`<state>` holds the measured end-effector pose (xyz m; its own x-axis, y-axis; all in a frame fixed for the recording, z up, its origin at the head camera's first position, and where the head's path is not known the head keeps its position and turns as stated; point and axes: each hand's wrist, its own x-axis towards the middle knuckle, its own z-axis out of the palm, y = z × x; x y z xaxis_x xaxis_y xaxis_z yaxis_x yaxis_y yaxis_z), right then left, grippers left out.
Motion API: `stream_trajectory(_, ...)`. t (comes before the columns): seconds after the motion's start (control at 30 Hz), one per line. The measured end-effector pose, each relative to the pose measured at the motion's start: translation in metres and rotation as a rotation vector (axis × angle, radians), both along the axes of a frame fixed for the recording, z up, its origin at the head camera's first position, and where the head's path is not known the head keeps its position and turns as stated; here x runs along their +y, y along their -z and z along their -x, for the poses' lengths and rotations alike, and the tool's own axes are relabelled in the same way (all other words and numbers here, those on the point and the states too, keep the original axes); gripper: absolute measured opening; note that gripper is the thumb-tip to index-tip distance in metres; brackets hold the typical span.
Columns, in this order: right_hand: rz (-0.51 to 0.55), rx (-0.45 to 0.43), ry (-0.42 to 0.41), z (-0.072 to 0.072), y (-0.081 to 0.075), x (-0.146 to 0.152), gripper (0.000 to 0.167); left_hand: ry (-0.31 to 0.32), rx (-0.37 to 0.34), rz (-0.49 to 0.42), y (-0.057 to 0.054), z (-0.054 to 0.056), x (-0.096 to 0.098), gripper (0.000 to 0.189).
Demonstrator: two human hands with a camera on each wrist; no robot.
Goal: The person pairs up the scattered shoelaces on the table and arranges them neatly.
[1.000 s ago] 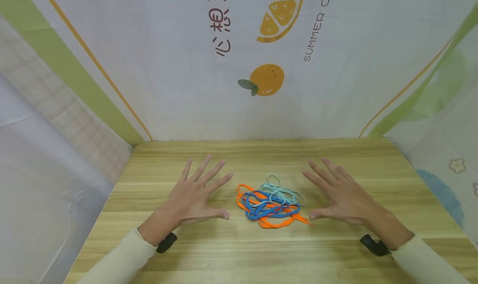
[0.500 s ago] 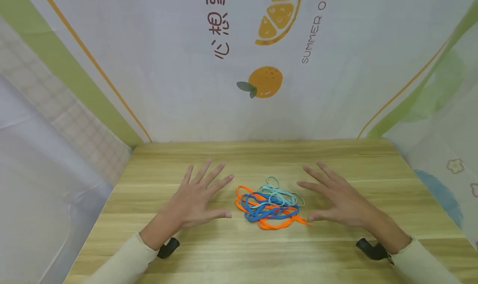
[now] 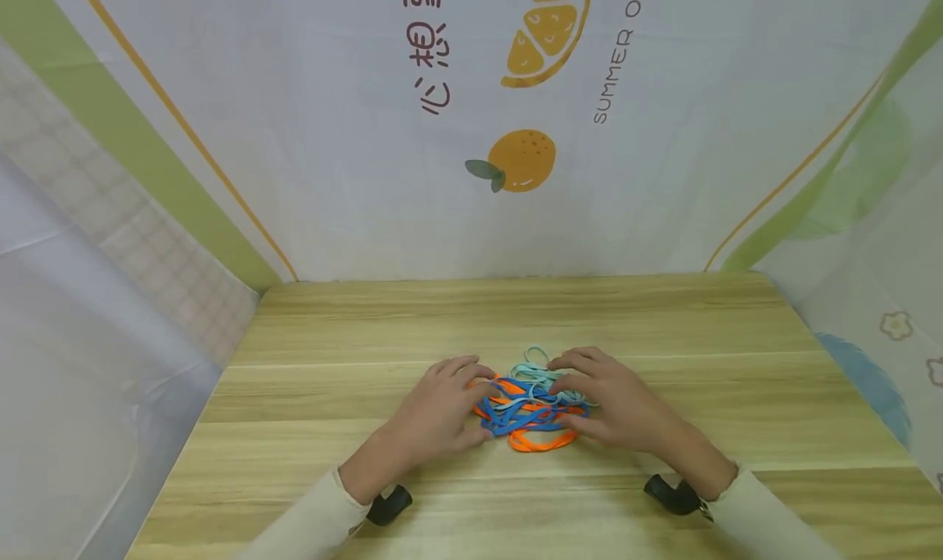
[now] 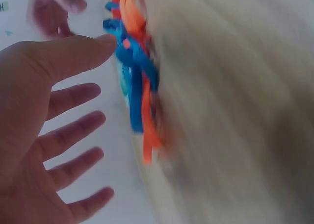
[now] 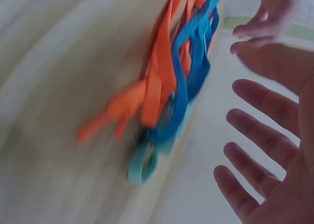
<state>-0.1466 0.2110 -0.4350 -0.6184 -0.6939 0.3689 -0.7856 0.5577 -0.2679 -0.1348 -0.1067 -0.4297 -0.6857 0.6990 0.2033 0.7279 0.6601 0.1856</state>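
A tangled heap of flat laces lies in the middle of the table: an orange lace [image 3: 541, 444], a blue lace [image 3: 495, 426] and a mint-green lace [image 3: 535, 372] on the far side. At the heap's left edge is my left hand [image 3: 440, 408], fingers bent lightly over the orange and blue loops. My right hand [image 3: 626, 402] reaches over the right edge, its fingertips at the mint and blue strands. Both wrist views show the fingers spread and apart, left hand [image 4: 29, 121] and right hand [image 5: 279, 131], pinching nothing. Contact with the laces is hard to tell.
The wood-grain table [image 3: 354, 314] ends at a white printed cloth [image 3: 368, 200] behind it. More cloth hangs at the left [image 3: 66, 339] and right sides. A black wrist-worn piece [image 3: 389, 506] sits below the left wrist, and a similar piece [image 3: 672, 494] below the right.
Both hands have moved inward from either side of the heap to its edges, and their widely spread fingers have bent. The laces lie about where they were.
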Motion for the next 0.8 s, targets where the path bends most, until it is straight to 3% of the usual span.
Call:
stream_trajectory(0.17,0.019,-0.013,-0.022,-0.001,0.005,-0.019,0.024,0.036,0.09,-0.004,0.008,-0.003,0.014,0.026)
stream_trajectory(0.4,-0.017,-0.029,-0.06,0.001,0.008,-0.041,0.018,0.038,0.155,0.001,0.018,-0.005,0.023,0.018)
stream_trajectory(0.6,-0.032,-0.068,-0.08,0.0,0.008,-0.05,0.018,0.031,0.14,-0.067,0.015,-0.006,0.026,0.016)
stream_trajectory(0.8,0.026,-0.095,-0.125,0.001,0.006,-0.052,0.007,0.028,0.086,-0.113,0.006,-0.006,0.027,0.016)
